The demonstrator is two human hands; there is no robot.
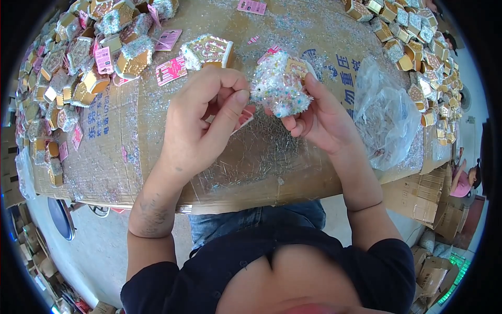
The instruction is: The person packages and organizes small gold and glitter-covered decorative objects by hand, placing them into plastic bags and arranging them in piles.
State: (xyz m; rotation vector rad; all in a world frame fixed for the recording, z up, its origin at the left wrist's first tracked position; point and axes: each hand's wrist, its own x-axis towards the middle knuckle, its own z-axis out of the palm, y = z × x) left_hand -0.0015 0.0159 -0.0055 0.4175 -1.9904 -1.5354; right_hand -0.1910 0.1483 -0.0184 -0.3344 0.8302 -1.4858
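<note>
My right hand holds a small house ornament covered in white, pearly and multicoloured glitter, with the thumb on its near right side and the fingers underneath. Close to the ornament's left side, my left hand is closed in a pinch of thumb and forefinger; what lies between the fingertips is too small to make out. Below those fingers shows part of a pink and white card tag, with a thin pale strand by it. Just beyond my left hand, another glittery house ornament lies on the cardboard.
Cardboard strewn with glitter covers the table. Many house ornaments are heaped at left and right. Loose pink tags lie near the left heap. Thin metal pins are scattered before me, beside a clear plastic bag.
</note>
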